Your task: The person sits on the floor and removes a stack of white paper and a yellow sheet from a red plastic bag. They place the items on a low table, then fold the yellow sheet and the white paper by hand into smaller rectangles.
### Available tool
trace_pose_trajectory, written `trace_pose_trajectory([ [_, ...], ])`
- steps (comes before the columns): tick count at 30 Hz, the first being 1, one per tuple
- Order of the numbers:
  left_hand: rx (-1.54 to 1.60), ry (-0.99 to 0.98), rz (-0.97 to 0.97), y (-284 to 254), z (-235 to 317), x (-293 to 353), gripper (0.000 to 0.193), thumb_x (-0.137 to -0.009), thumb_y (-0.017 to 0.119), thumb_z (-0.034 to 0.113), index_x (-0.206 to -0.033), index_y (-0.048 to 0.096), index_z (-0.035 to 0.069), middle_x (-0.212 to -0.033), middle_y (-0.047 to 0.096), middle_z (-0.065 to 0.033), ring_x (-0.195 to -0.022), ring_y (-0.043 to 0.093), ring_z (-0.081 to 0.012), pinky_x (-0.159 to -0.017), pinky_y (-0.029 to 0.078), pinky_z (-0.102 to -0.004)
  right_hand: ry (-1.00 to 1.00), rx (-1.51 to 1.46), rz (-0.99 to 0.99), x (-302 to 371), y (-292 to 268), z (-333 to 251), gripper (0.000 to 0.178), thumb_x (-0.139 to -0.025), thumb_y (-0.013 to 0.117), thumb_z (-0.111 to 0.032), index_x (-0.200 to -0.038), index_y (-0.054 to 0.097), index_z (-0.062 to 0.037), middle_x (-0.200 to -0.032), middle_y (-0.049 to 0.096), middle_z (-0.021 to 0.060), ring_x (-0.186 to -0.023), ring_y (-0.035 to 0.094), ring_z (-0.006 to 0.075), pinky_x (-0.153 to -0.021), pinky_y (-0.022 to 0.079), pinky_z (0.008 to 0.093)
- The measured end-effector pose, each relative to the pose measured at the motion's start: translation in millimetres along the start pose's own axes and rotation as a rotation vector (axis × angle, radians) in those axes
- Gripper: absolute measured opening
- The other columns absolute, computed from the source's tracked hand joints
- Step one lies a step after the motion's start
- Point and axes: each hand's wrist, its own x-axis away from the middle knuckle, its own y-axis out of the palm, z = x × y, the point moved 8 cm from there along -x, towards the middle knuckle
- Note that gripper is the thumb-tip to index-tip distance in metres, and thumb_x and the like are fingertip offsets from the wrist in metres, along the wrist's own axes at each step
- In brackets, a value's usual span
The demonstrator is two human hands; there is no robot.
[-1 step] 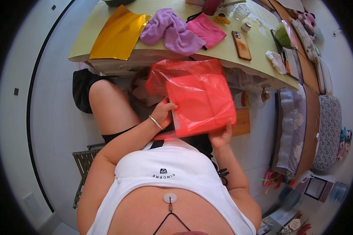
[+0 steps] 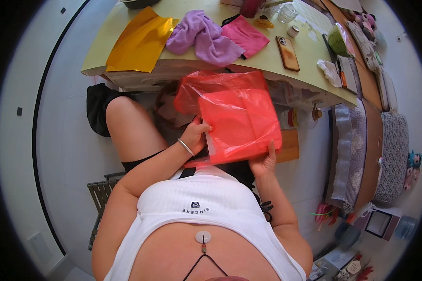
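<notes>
Red plastic bag point(image 2: 239, 117), held between your two hands, in front of the tabletop point(image 2: 98, 51) and above your lap; whether it rests on the lap cannot be told. A flat, rectangular item seems to lie inside or beneath the film, its pale edge point(image 2: 209, 146) showing beside your left hand point(image 2: 194, 136). That hand grips the bag's left side, thumb on top. Your right hand point(image 2: 263, 161) holds the near right corner, thumb over the film, fingers largely hidden below.

The step in hand appears to be steadying and aligning film and contents. The next move presumably calls for one firm hand while the other shifts its hold, without creasing or tearing the thin film.

Beyond your left hand lies a gold sheet point(image 2: 140, 44); straight ahead of both hands, a lilac cloth point(image 2: 199, 35) and a pink cloth point(image 2: 248, 37), side by side; beyond and right of your right hand, a phone point(image 2: 287, 54) and a crumpled white tissue point(image 2: 329, 73).
</notes>
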Motion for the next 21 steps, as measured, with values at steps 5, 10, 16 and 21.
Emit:
trace_pose_trajectory([
  [5, -0.476, 0.053, 0.073, 14, 13, 12, 0.047, -0.080, 0.064, 0.004, -0.125, 0.052, 0.004, -0.110, 0.063, -0.0113, -0.103, 0.062, -0.0232, -0.087, 0.051, -0.0376, -0.042, 0.000, 0.123, -2, -1, -1, 0.073, -0.073, 0.081, -0.013, -0.137, 0.045, -0.0088, -0.137, 0.052, 0.0107, -0.127, 0.047, 0.0328, -0.112, 0.034, 0.0526],
  [10, -1.905, 0.222, -0.061, 55, 71, 33, 0.025, -0.081, 0.070, 0.019, -0.096, 0.064, 0.000, -0.072, 0.064, -0.0121, -0.072, 0.065, -0.0288, -0.067, 0.051, -0.0358, -0.090, 0.024, 0.186, 0, -11, -10, 0.067, -0.072, 0.077, -0.003, -0.133, 0.048, -0.0069, -0.131, 0.056, 0.0113, -0.122, 0.051, 0.0321, -0.108, 0.039, 0.0520],
  [16, -1.859, 1.055, -0.313, 179, 112, 20, 0.055, -0.082, 0.072, 0.031, -0.123, 0.054, 0.001, -0.121, 0.058, -0.0191, -0.108, 0.058, -0.0323, -0.092, 0.046, -0.0346, -0.129, 0.128, 0.100, 7, 5, -12, 0.063, -0.073, 0.073, -0.004, -0.131, 0.049, -0.0054, -0.127, 0.058, 0.0115, -0.119, 0.053, 0.0307, -0.106, 0.043, 0.0497],
  [21, -1.399, 0.226, -0.436, 138, 86, -64, 0.088, -0.080, 0.075, 0.042, -0.143, 0.035, -0.004, -0.138, 0.050, -0.0175, -0.128, 0.047, -0.0234, -0.107, 0.036, -0.0330, -0.146, 0.235, -0.038, 27, 53, -23, 0.061, -0.075, 0.071, -0.012, -0.131, 0.048, -0.0052, -0.128, 0.057, 0.0112, -0.118, 0.054, 0.0289, -0.103, 0.044, 0.0459],
])
